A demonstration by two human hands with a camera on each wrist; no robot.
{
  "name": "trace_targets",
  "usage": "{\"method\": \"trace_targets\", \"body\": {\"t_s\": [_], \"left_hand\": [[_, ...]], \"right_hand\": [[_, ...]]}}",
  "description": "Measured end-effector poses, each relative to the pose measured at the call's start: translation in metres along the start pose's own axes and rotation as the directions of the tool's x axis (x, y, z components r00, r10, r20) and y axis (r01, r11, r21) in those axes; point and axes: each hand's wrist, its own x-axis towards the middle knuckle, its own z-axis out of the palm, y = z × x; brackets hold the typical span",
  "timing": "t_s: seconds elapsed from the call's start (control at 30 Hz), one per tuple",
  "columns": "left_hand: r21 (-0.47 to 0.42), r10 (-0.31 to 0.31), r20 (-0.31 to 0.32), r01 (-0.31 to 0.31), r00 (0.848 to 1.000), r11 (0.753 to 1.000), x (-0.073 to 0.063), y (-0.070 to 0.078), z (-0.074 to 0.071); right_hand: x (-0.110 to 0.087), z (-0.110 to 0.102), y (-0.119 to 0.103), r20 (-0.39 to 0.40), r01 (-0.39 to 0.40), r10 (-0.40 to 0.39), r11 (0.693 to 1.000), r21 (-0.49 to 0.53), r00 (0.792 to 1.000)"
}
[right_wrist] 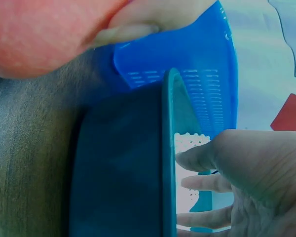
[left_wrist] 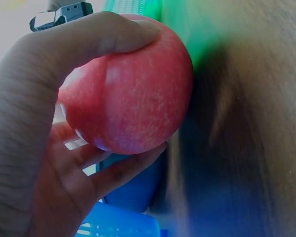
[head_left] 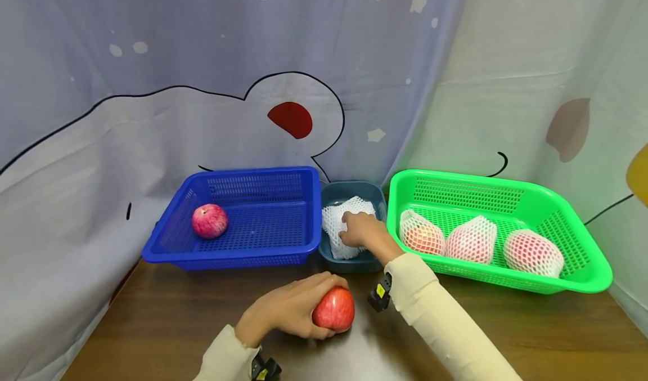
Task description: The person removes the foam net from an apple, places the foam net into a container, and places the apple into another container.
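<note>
A red apple (head_left: pixel 334 310) is gripped by my left hand (head_left: pixel 298 306) low over the table. The left wrist view shows the thumb lying across the top of the apple (left_wrist: pixel 138 94) and the fingers under its other side. My right hand (head_left: pixel 365 230) reaches into a small dark teal box (head_left: pixel 349 265), where white foam fruit nets (head_left: pixel 336 232) lie. Its thumb and fingers are spread apart at the nets (right_wrist: pixel 187 143) in the right wrist view, fingertips right at the foam.
Left of the teal box stands a blue basket (head_left: pixel 230 259) with one red apple (head_left: pixel 210 221) inside. On the right, a green basket (head_left: pixel 582 246) holds three netted apples (head_left: pixel 471 240). All stand on a brown wooden table (head_left: pixel 167 319) before a patterned curtain (head_left: pixel 202 43).
</note>
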Motion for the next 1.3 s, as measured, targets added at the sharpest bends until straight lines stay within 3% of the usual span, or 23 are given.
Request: {"method": "trace_targets", "body": {"t_s": [0.13,0.67,0.9,1.07,1.3], "left_hand": [[0.006,-0.004,0.000,0.004,1.000,1.000,0.000,0.002,-0.001],[0.011,-0.006,-0.012,0.006,1.000,1.000,-0.001,0.007,-0.013],[0.069,0.034,-0.047,-0.031,0.998,0.997,-0.002,0.006,-0.022],[0.088,0.032,-0.024,-0.030,0.999,0.996,-0.001,0.006,-0.027],[0.091,0.039,-0.020,-0.037,0.999,0.995,-0.001,0.006,-0.032]], "right_hand": [[0.003,0.000,0.002,0.033,-0.003,0.003,1.000,-0.013,0.999],[0.002,0.002,0.003,0.016,0.006,-0.006,1.000,-0.006,1.000],[0.004,0.003,0.005,0.018,0.040,-0.041,0.999,0.006,0.999],[0.006,0.001,0.007,0.019,0.051,-0.051,0.999,0.004,0.999],[0.009,-0.006,0.005,0.073,0.066,-0.067,0.998,0.013,0.995]]}}
